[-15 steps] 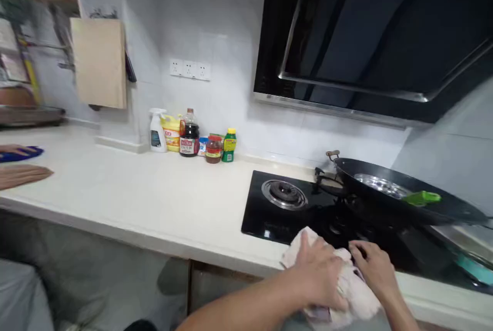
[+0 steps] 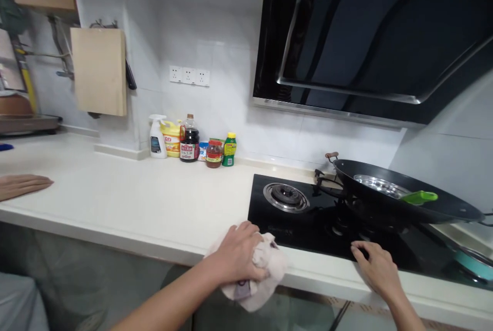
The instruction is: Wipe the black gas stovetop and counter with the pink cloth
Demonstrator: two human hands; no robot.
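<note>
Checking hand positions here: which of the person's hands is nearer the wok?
Right. The right hand rests flat on the cooktop's front edge just below the wok; the left hand grips a cloth farther left.

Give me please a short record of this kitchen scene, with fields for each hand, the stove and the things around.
left hand: grips a crumpled pale cloth at the counter's front edge
right hand: flat on the black stove top, holds nothing
wok: on the right burner, green-handled tool inside
left burner: bare
bottles: grouped by the wall
another person's hand: flat on the counter, far left
</note>
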